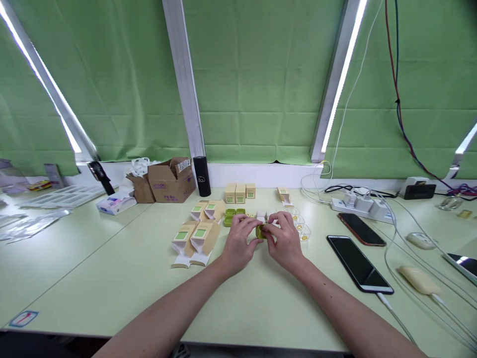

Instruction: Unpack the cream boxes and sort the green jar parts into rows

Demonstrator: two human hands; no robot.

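Between my left hand [239,242] and my right hand [285,241] is a small olive-green box [260,231], held at its sides by the fingertips of both. Its inside is mostly hidden by my fingers. Just beyond my left hand sit several small green open trays [228,219]. Clear plastic cases [305,233] with small yellow pieces inside lie right of my right hand. To the left stand several opened kraft paper boxes [203,237] with green labels, flaps folded out.
Closed kraft boxes [240,193] line the back, near a black tumbler [201,176] and a cardboard carton [169,183]. Another flattened kraft box [284,197] lies behind my right hand. Rightward are two phones [359,263], a power strip [363,208] and loose white cables.
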